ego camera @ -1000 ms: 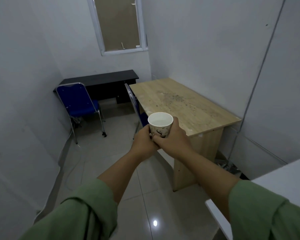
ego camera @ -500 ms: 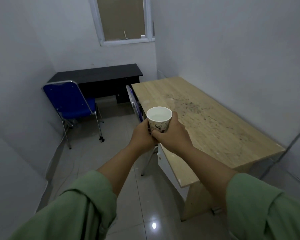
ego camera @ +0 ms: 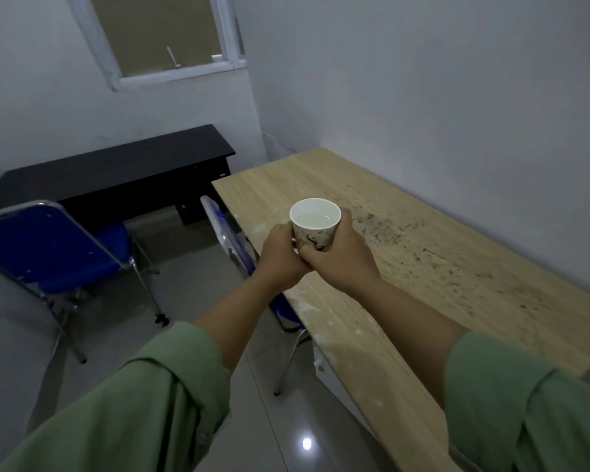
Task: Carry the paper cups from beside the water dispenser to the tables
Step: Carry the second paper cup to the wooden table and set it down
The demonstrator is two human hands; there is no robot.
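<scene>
A white paper cup (ego camera: 315, 229) with a dark print and water inside is held upright in front of me. My left hand (ego camera: 280, 255) wraps its left side and my right hand (ego camera: 338, 258) wraps its right side and front. The cup hangs above the near left edge of a light wooden table (ego camera: 423, 267) that stands against the right wall. Its top is stained with dark specks.
A blue folding chair (ego camera: 225, 233) is tucked at the wooden table's left edge, under my hands. Another blue chair (ego camera: 48, 253) stands at the left. A black desk (ego camera: 116, 172) runs along the back wall under a window (ego camera: 164, 32). Tiled floor (ego camera: 191, 294) lies between.
I have walked closer to the wooden table, which now fills the right side. The cup, held by both hands as before, has moved over the table's left edge.
</scene>
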